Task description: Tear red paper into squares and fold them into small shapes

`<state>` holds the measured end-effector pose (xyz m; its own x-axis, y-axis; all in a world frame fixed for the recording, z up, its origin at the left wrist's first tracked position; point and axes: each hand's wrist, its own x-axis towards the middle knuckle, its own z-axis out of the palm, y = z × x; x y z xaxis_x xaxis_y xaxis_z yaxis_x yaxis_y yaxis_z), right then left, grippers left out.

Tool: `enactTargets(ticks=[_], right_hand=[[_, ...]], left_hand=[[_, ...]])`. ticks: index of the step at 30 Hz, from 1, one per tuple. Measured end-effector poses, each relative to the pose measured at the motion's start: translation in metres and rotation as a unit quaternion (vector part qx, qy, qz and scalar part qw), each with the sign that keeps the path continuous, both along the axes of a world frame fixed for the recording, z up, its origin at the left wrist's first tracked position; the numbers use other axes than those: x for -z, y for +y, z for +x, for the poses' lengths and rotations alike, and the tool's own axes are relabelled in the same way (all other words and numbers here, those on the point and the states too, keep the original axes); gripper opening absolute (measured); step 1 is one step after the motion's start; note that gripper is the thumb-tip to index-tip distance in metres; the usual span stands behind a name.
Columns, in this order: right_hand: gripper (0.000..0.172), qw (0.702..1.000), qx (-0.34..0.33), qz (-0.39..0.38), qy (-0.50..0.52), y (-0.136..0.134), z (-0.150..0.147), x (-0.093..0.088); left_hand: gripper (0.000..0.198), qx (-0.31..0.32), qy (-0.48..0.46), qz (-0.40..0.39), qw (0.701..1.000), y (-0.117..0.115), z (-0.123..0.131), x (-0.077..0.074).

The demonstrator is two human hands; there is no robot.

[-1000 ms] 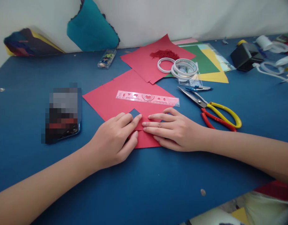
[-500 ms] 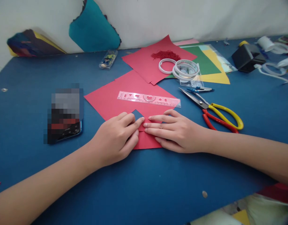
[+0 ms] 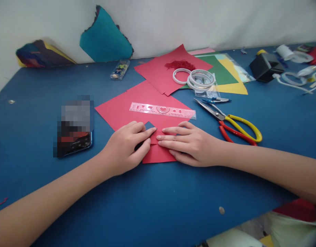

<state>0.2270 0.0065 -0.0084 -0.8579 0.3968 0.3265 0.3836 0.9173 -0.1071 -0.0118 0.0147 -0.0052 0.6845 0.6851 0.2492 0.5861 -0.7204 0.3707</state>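
Note:
A small folded piece of red paper (image 3: pixel 158 155) lies on the blue table (image 3: pixel 158 199) near its front. My left hand (image 3: pixel 124 149) presses on its left side, fingers bent and thumb along the lower fold. Flat on the paper's right side lies my right hand (image 3: pixel 191 144), fingers stretched toward the left hand; the fingertips nearly meet. Just beyond the hands a larger red sheet (image 3: pixel 116 109) carries a pink stencil ruler (image 3: pixel 163 110).
Scissors with yellow and red handles (image 3: pixel 230 125) lie to the right of my right hand. A phone (image 3: pixel 75 128) rests at the left. Farther back are more red, green and yellow sheets (image 3: pixel 224 73), tape rolls (image 3: pixel 199 77), a small clear box (image 3: pixel 120 69) and a black object (image 3: pixel 264 65).
Both hands stay on the folded red paper with only slight shifts of the left fingers. The camera view has drifted a little.

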Motion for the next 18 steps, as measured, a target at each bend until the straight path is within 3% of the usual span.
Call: enactTargets(ticks=[4,11,18], right_hand=[[0.033,1.0,0.0,-0.001,0.007,0.0,0.0,0.001],[0.034,1.0,-0.001,0.0,0.004,0.001,0.001,0.002],[0.032,1.0,0.0,0.005,0.006,-0.002,0.0,0.002]], left_hand=[[0.035,-0.027,0.004,0.003,1.0,-0.007,0.005,0.003],[0.038,-0.003,0.034,0.047,0.998,-0.009,0.006,0.006],[0.042,0.018,0.159,0.202,0.966,-0.021,0.01,-0.004]])
